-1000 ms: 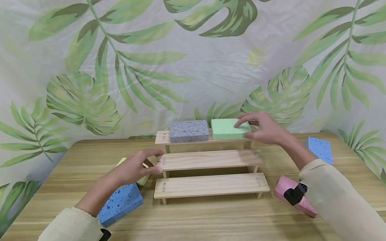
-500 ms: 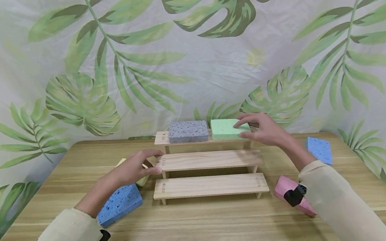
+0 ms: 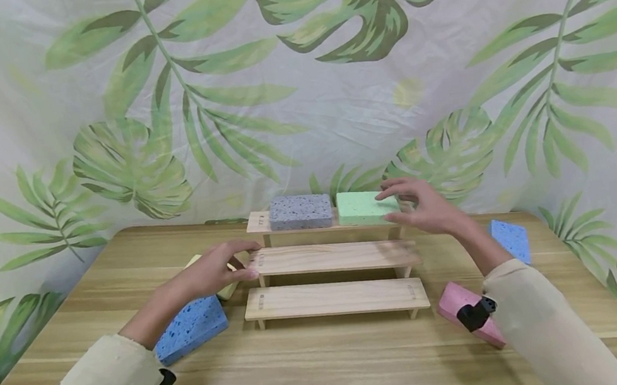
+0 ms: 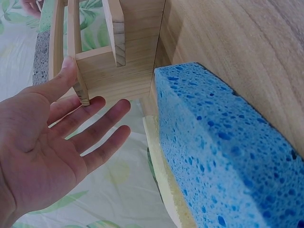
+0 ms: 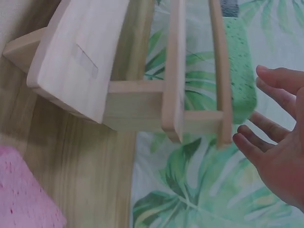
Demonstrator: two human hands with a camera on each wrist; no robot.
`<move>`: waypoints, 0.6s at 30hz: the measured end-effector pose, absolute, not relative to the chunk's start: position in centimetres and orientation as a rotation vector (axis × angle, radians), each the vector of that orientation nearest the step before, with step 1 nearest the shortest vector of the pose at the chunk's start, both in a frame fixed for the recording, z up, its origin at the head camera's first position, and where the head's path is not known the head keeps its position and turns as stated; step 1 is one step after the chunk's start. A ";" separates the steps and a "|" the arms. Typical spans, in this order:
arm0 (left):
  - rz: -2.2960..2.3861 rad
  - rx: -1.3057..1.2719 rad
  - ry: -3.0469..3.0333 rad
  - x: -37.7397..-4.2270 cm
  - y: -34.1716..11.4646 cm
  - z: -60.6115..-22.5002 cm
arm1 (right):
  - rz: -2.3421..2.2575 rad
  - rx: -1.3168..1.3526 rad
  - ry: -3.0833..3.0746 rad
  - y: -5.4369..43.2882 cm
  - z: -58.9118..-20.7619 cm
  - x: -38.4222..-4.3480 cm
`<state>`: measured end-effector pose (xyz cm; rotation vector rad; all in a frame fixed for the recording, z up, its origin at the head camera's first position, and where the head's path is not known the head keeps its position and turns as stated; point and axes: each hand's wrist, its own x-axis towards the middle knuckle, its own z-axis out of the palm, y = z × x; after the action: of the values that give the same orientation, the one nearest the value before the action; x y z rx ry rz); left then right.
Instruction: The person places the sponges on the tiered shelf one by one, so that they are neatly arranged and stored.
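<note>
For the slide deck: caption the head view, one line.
Left hand at the middle wooden step, right hand at the green sponge.

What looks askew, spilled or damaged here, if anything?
No spill or damage shows. The pink sponge and left blue sponge lie slanted on the table, unlike the gray sponge and green sponge aligned on the top shelf.

dark-speckled grey sponge (image 3: 300,212), flecked mint-green sponge (image 3: 358,204), dark-spotted blue sponge (image 4: 223,137), lighter blue sponge (image 3: 511,242), pale yellow sponge (image 4: 166,175), pink sponge (image 3: 455,296), pale wood-grain stand (image 3: 327,256), streaky tan surface (image 3: 328,368), whitish cloth (image 3: 335,126) with green leaves
</note>
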<state>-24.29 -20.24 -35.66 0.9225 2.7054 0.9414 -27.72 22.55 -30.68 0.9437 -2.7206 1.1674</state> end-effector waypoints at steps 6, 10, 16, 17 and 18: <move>0.942 0.908 2.707 -24.2 -20.3 -35.7 | 1.143 0.872 -2.724 24.4 -30.0 -26.3; 0.939 0.909 2.708 -24.3 -20.4 -35.7 | 1.102 0.813 -2.746 26.1 -29.8 -25.2; 0.932 0.911 2.712 -24.4 -20.3 -35.7 | 0.990 0.853 -2.742 28.2 -30.4 -23.5; 0.930 0.910 2.713 -24.4 -20.3 -35.7 | 0.974 0.861 -2.743 28.4 -30.6 -23.2; 0.929 0.908 2.713 -24.4 -20.2 -35.7 | 0.966 0.858 -2.748 28.7 -30.7 -22.9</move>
<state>-24.37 -20.23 -35.71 0.9084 2.7131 0.9288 -22.86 28.69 -30.75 0.8576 -2.7480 0.9664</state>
